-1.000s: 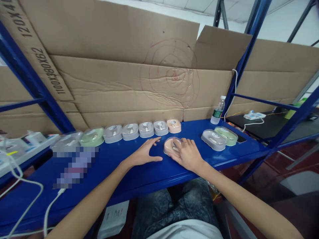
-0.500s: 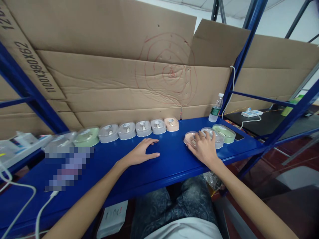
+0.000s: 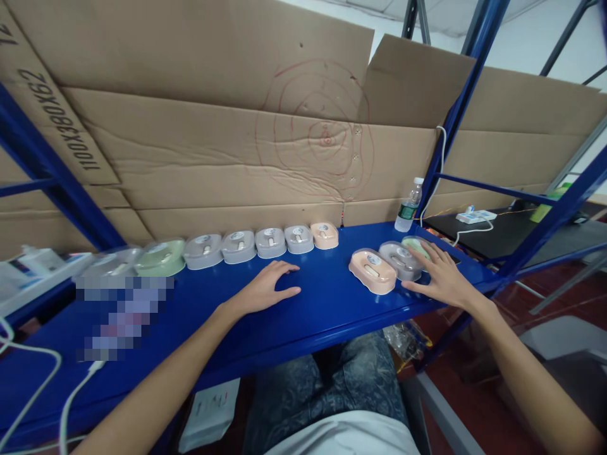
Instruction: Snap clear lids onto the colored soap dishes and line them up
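My left hand (image 3: 265,287) is open over the blue tabletop, fingers and thumb apart, holding nothing. To the right, my right hand (image 3: 441,275) is spread above a green case (image 3: 416,245), partly covering it. Whether the fingers touch that case I cannot tell. Beside its thumb sit a grey case (image 3: 402,260) and, further left, a peach case (image 3: 372,272), each with a see-through lid and a small pale piece inside. Along the cardboard stands a row of similar cases: a peach one (image 3: 325,235), several grey ones (image 3: 270,242) and a green one (image 3: 161,258).
A water bottle (image 3: 408,207) stands at the back right by a blue shelf post (image 3: 458,117). Cardboard (image 3: 203,145) walls the back. White cables (image 3: 71,392) run over the left end, near a blurred-out object (image 3: 128,322). The blue tabletop (image 3: 303,322) ends just above my lap.
My right hand has left the peach case and moved right, over the green case. The peach case now shows fully. My left hand stays nearly where it was, and the view has shifted slightly.
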Tool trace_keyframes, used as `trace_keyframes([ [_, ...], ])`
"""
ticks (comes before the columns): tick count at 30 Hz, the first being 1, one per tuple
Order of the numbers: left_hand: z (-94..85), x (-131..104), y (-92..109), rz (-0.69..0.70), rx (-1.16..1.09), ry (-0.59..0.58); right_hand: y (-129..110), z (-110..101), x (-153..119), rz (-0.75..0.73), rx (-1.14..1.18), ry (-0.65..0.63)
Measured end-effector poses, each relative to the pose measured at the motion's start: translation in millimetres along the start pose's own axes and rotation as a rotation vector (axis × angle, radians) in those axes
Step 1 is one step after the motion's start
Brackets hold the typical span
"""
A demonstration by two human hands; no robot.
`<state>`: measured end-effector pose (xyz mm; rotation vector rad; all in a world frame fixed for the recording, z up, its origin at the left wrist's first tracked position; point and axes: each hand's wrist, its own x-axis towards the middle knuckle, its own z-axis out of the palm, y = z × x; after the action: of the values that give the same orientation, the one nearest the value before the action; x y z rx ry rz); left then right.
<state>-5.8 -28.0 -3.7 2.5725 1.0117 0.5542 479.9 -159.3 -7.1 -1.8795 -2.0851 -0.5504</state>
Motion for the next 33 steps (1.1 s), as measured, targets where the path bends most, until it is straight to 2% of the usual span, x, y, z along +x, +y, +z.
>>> trace_keyframes([
  [3, 9.0, 2.4, 22.2, 0.078, 0.164, 0.023, 0.9, 16.7, -2.1, 0.01, -0.022, 0.001],
  [6, 28.7, 9.6, 67.6, 0.229, 0.297, -0.012, -9.8, 26.2, 0.4, 0.035, -0.06, 0.027],
  [9, 50.9, 23.1, 113.3, 0.319, 0.35, -0.033, -19.0, 31.5, 8.8, 0.038, -0.096, 0.032],
  [12, 65.1, 40.0, 135.5, 0.334, 0.351, -0.042, -22.3, 37.6, 21.1, 0.047, -0.112, 0.016],
  [14, 69.5, 51.5, 136.3, 0.312, 0.329, -0.044, -22.1, 43.0, 30.9, 0.057, -0.109, 0.003],
  [18, 74.0, 74.8, 125.2, 0.301, 0.32, -0.018, -18.3, 54.2, 54.9, 0.078, -0.095, -0.019],
  [26, 88.8, 128.0, 117.9, 0.266, 0.396, 0.05, 1.7, 70.4, 108.4, 0.122, -0.106, -0.146],
  [33, 104.0, 163.6, 109.9, 0.191, 0.359, 0.104, 13.0, 81.2, 127.5, 0.122, -0.103, -0.146],
])
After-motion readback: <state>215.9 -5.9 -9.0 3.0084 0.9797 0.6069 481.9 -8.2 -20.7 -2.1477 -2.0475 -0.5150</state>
